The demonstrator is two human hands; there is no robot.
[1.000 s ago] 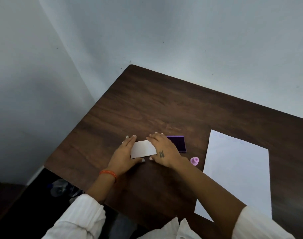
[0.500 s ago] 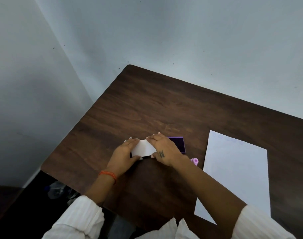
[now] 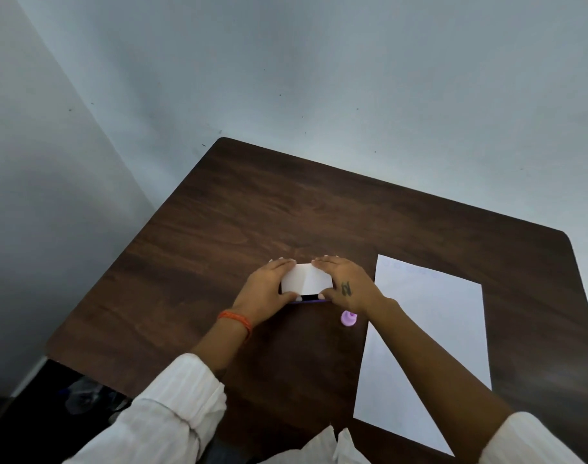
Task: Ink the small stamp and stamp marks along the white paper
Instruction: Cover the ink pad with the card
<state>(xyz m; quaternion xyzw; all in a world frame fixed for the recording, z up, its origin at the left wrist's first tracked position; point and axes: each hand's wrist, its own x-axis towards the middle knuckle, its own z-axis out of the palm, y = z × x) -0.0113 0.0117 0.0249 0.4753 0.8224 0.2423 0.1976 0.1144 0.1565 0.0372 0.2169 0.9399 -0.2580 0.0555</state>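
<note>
Both hands are on the ink pad's white lid (image 3: 306,278), roughly mid-table and a bit toward the near edge of the dark wood table (image 3: 286,212). The left hand (image 3: 266,293) clamps the lid's left end, fingers over the far edge and thumb on the near side, and the right hand (image 3: 344,284) does the same on the right end, so both are closed on that lid. Under its near edge you can see a thin strip of the purple ink pad (image 3: 307,300), so the lid sits over it, but I can't tell if it's fully seated. The small stamp (image 3: 348,318) is a little purple thing standing on the table just beside the right wrist, nobody touching it, between the pad and the white paper (image 3: 430,329). The paper lies flat toward the right side, its long edges running from the near edge toward the far one, with a faint row of marks (image 3: 410,268) along its far end. Lots of bare table on the far side and off to the left corner.
</note>
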